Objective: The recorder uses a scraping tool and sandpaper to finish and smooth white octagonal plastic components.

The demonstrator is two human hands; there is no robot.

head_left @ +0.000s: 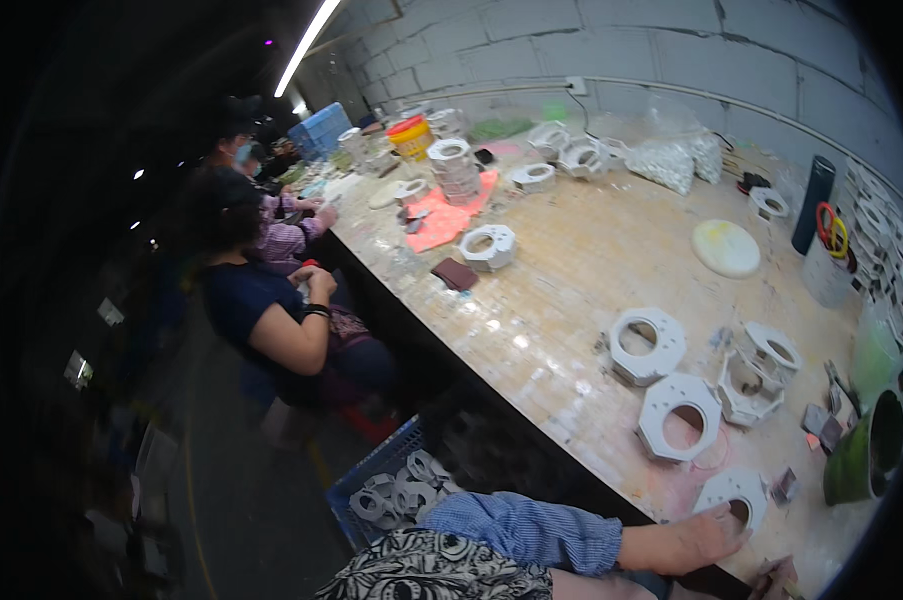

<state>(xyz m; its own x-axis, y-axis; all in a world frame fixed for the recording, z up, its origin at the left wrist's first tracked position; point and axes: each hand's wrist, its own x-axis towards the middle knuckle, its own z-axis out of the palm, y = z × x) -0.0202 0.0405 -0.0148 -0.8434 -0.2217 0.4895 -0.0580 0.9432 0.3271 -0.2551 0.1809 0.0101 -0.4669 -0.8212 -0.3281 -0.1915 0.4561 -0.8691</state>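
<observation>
- Way off left of the left grip, a co-worker in a dark blue top (pixel 246 295) sits with both hands together over something I can't make out.
- Closer in, but well to the left of the grip, there's a blue crate (pixel 374 456) with a pile of pale rings (pixel 414 492) inside.
- Just past the grip, farther onto the worktop (pixel 571 300), two loose octagonal rings sit near each other: the far ring (pixel 626 372) and the near ring (pixel 649 425).
- Step in hand, if I had to call it: handling one white ring (pixel 728 482) at the worktop's near edge. I'd say the next move calls for a steady hold on its rim, without knocking the neighbours.
- The left grip (pixel 706 540) itself: fingers curled in, looks like it's pinching that ring's near edge by the hole. Thumb placement is hard to read. So the ring is right at the fingertips, reaching just beyond them.
- Beyond the grip and a bit right, a cluster of rings (pixel 746 408) is bunched together.
- The right grip (pixel 774 578) is low, just right of the left one, and mostly cut off. Can't tell if it's spread or closed, or holding anything.
- Right of both, a small dark block (pixel 784 487) and a green cup (pixel 851 465).
</observation>
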